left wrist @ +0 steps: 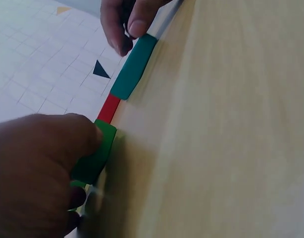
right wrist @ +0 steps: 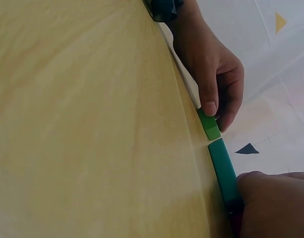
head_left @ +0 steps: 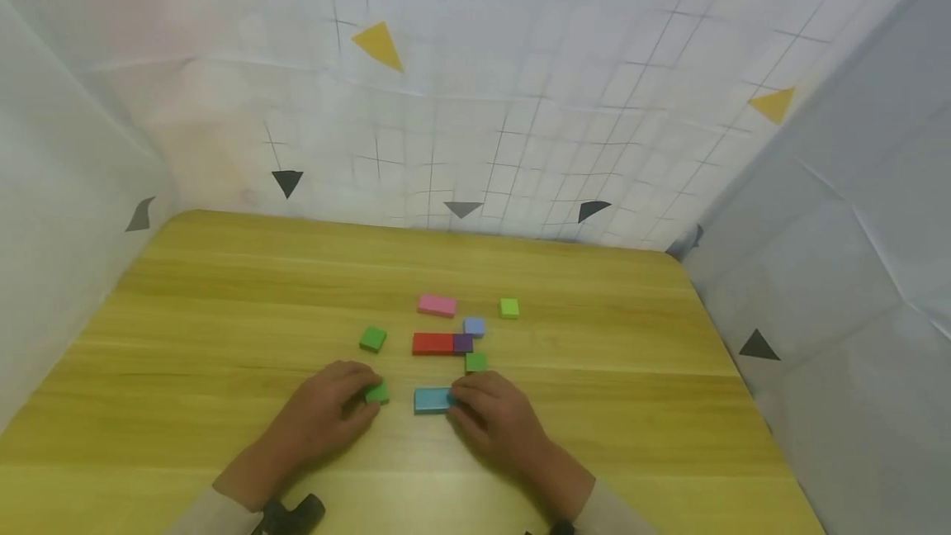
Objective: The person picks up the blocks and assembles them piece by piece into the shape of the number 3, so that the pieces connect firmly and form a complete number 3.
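My left hand (head_left: 323, 409) pinches a small green block (head_left: 379, 393) between thumb and fingers near the front of the table. To its right, my right hand (head_left: 508, 419) grips the right end of a longer blue block (head_left: 431, 401). In the left wrist view the held green block (left wrist: 98, 153) and the blue block (left wrist: 134, 69) look thick and flat-sided. The right wrist view shows a narrow gap between the green block (right wrist: 210, 128) and the blue block (right wrist: 222, 168). Just beyond the right fingers lies another green block (head_left: 475, 362).
Behind the hands, a red block (head_left: 432, 344) touches a purple block (head_left: 463, 344). Around them lie a light blue block (head_left: 474, 327), a pink block (head_left: 437, 305), a lime block (head_left: 508, 309) and a green block (head_left: 373, 339). White sheets (head_left: 461, 106) surround the wooden table (head_left: 631, 403).
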{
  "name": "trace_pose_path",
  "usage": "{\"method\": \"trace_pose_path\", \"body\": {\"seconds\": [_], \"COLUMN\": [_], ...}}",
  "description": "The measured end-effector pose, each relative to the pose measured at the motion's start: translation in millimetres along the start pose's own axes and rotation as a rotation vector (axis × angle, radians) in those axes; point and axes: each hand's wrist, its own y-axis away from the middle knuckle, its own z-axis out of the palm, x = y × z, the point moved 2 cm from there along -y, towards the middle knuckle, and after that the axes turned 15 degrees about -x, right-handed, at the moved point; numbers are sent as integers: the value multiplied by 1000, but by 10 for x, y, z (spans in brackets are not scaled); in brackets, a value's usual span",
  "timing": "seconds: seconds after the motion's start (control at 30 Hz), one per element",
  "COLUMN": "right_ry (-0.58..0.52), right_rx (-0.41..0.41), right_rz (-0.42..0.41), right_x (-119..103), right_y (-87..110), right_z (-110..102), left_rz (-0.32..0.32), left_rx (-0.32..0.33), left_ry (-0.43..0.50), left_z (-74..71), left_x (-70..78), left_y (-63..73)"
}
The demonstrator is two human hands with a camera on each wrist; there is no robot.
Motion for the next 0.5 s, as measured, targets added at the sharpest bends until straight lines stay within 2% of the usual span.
{"method": "trace_pose_path", "body": {"seconds": [0.23, 0.5], "right_ry": [5, 6], "right_rx": [-16, -35], "right_rz": [-11, -5], "right_x": [-8, 9], "right_y": [-9, 3], "right_z": [-1, 8], "left_rz": [40, 7], "left_rx": [3, -13], "left_ry": [-6, -4], "left_z": [23, 57], "left_x": [60, 72], "left_y": [-35, -42]}}
